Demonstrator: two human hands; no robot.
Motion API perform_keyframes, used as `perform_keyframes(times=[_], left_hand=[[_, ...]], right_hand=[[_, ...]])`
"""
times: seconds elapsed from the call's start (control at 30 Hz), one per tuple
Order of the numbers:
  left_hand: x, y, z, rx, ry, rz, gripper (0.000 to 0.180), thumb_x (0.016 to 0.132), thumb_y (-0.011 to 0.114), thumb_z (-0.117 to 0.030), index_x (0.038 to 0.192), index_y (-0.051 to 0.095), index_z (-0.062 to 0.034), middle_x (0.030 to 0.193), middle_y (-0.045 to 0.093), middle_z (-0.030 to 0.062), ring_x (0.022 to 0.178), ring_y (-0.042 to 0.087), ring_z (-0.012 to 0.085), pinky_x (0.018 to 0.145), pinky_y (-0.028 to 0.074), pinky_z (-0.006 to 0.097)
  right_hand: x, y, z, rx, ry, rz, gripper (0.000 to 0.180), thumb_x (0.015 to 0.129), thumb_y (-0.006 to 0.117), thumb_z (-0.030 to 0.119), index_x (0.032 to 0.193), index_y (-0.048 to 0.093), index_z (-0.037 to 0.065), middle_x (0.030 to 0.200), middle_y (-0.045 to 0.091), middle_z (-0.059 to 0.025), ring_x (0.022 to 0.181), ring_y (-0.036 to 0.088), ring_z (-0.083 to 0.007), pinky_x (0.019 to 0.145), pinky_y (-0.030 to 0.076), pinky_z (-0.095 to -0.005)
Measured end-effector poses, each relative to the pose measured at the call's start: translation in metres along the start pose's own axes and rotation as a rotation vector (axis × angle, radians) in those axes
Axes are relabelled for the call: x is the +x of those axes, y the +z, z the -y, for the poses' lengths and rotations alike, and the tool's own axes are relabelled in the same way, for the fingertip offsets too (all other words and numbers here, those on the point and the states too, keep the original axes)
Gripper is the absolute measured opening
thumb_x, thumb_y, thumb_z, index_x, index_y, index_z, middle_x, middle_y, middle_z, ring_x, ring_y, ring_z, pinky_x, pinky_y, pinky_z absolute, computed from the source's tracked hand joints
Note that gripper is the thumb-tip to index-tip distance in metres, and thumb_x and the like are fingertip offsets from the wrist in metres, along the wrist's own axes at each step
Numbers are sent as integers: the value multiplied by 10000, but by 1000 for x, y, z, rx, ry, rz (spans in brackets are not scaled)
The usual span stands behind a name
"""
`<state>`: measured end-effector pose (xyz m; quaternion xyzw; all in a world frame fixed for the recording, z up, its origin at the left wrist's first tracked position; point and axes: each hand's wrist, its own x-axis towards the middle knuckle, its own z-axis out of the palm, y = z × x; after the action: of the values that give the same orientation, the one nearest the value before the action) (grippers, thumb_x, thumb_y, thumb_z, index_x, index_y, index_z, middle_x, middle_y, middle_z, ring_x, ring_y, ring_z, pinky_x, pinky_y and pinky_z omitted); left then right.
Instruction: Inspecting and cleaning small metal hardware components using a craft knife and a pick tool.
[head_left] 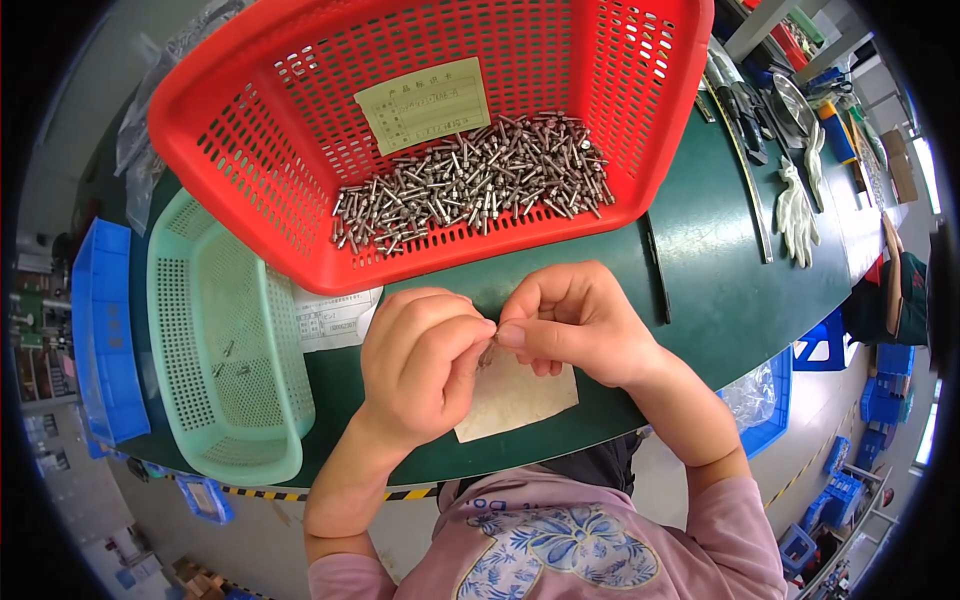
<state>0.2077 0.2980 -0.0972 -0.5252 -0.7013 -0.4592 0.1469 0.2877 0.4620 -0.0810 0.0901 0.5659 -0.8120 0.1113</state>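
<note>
My left hand (415,365) and my right hand (580,325) meet fingertip to fingertip in front of me, both closed in a pinch. Whatever they hold is too small and too covered by the fingers to make out. Under them, a cream sheet of paper (515,405) lies on the green table (600,415); something small and dark shows just below the fingertips. Beyond my hands a red perforated basket (420,275) leans tilted toward me, with a heap of small metal pins (480,180) along its lower side. A handwritten card (425,100) rests against its inner wall.
At left stands a pale green basket (290,400) with a few small metal pieces inside. A blue bin (110,330) is beyond it. A printed sheet (335,320) lies beside my left hand. White gloves (797,215), a long metal strip (657,268) and tools occupy the right side.
</note>
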Motion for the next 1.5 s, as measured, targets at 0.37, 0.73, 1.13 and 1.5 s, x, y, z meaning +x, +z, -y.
perform_keyframes(times=[0.37,0.73,1.13,1.5], left_hand=[[-8,4,-3,-593,-351,-41,192,753,629,29,925,545,17,924,545,128,853,552,198,764,445,285],[-11,7,-4,-708,-428,-77,261,781,638,8,1022,538,13,921,538,98,827,540,155,752,440,269],[-9,4,-8,-715,-401,-90,193,807,570,33,1000,553,42,920,536,123,804,544,160,704,456,256],[-10,6,-5,-736,-403,-95,184,809,568,36,992,552,46,921,532,125,800,544,156,701,458,251]], right_hand=[[2,1,-11,142,6,35,141,854,617,158,844,623,17,691,599,-14,571,526,-43,502,416,-185],[1,1,-12,132,-18,35,126,870,599,139,864,633,18,703,600,-22,605,534,-54,520,421,-193],[0,1,-12,149,-15,60,123,878,580,126,879,627,12,739,608,-27,647,551,-59,543,434,-195],[0,1,-11,140,-11,44,123,875,571,109,869,622,-3,721,608,-42,631,577,-88,522,449,-200]])
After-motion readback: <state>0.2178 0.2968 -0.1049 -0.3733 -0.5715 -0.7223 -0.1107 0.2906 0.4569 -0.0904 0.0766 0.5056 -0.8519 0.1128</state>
